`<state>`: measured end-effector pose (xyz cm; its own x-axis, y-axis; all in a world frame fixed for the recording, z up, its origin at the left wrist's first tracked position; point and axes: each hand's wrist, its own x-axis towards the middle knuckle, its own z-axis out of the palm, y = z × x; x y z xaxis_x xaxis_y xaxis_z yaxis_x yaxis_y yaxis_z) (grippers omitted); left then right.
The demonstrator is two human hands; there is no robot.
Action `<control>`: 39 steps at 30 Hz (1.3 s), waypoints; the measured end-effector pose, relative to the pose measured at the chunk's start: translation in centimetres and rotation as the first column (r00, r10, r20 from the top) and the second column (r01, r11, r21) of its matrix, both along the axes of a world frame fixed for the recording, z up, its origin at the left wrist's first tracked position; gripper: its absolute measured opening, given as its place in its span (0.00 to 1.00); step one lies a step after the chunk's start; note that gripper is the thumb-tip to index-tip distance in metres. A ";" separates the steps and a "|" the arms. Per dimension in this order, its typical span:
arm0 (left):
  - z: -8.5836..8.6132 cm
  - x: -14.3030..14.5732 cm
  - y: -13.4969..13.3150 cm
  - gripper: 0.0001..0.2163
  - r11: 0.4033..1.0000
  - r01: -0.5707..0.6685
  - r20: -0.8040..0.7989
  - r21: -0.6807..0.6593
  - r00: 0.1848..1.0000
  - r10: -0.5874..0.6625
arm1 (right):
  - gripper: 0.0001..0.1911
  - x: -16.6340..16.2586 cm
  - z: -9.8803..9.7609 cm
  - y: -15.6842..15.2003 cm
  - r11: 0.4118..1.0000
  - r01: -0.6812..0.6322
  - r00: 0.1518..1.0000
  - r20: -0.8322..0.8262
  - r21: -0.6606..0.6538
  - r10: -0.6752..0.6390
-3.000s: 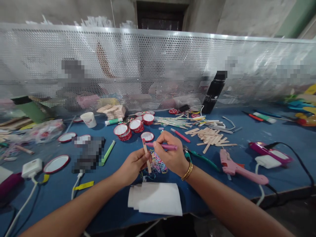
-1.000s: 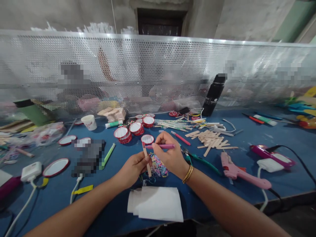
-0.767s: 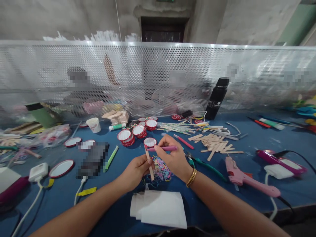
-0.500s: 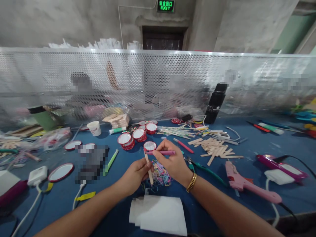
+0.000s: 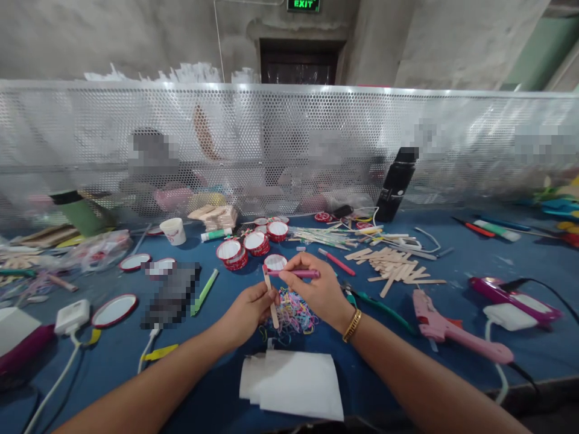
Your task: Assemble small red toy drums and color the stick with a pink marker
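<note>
Between the fingers of my left hand (image 5: pixel 248 310) a wooden craft stick (image 5: pixel 274 314) is held upright, slightly tilted, its top end coloured red or pink. My right hand (image 5: pixel 315 292) grips a pink marker (image 5: pixel 301 274), held level, with its tip against the upper part of the stick. Below both hands lies a tangled heap of small colourful rubber bands (image 5: pixel 296 313). Just behind the fingertips is a round white disc with a red rim (image 5: pixel 275 263). A stack of white sheets (image 5: pixel 301 386) rests nearer to me.
Loose craft sticks (image 5: pixel 393 265), green-handled pliers (image 5: pixel 384 310) and a pink glue gun (image 5: pixel 452 334) lie to the right. Small red-and-white drums (image 5: pixel 232 256) and a paper cup (image 5: pixel 173 231) stand behind. A black bottle (image 5: pixel 395 187) leans by the perforated metal screen (image 5: pixel 298 150).
The view has tipped slightly downward. Both hands keep their holds, and the marker's tip stays at the stick's upper end with only a small shift.
</note>
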<state>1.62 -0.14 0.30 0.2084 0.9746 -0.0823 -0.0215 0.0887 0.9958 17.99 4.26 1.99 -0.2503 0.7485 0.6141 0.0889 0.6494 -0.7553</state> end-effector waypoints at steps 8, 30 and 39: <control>0.0 0.1 0.1 0.20 0.996 0.051 -0.050 0.069 0.998 -0.048 | 0.05 0.2 0.5 -0.4 0.999 -0.027 1.000 0.010 -0.037 0.028; 0.6 0.1 -0.3 0.20 0.999 0.034 -0.075 0.038 0.997 -0.031 | 0.09 0.2 0.4 -0.7 0.999 0.035 0.998 -0.055 -0.041 -0.038; 0.9 0.1 -0.5 0.21 0.999 0.028 -0.104 0.037 0.994 -0.024 | 0.11 0.1 0.4 -0.7 0.998 0.056 0.998 -0.035 0.003 -0.056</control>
